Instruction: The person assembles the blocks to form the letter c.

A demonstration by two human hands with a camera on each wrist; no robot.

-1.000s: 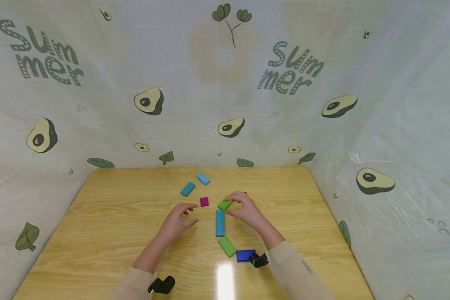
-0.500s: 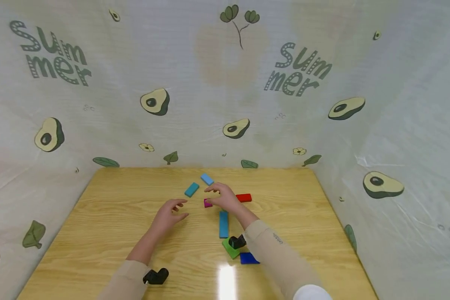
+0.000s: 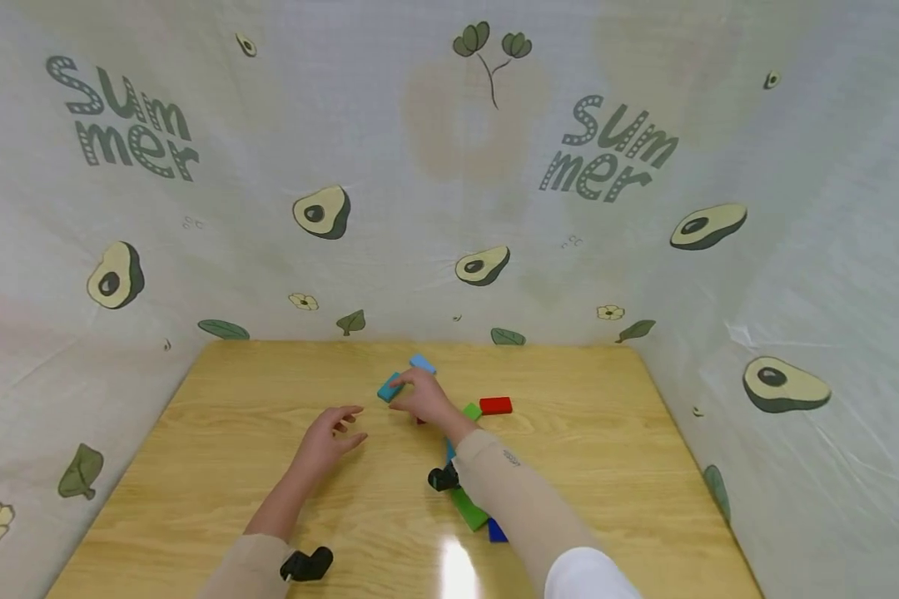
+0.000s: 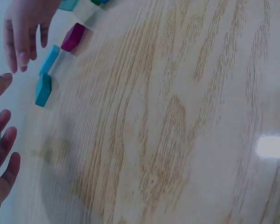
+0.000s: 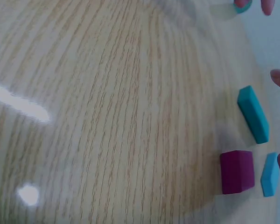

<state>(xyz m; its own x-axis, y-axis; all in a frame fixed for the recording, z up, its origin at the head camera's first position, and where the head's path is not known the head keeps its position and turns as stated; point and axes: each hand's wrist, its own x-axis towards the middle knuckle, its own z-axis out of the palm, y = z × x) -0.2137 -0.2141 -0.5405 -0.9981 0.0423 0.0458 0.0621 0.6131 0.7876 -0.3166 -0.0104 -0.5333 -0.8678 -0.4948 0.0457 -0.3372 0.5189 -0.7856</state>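
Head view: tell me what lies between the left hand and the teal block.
Nothing but bare wooden tabletop separates the left hand from the teal block; the head view shows that stretch.

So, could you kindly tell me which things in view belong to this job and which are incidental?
Probably the job's: left hand, right hand, teal block, light blue block, magenta block, red block, near green block, far green block, mid-blue block, dark blue block.

Apparently incidental: printed cloth, wrist cameras.
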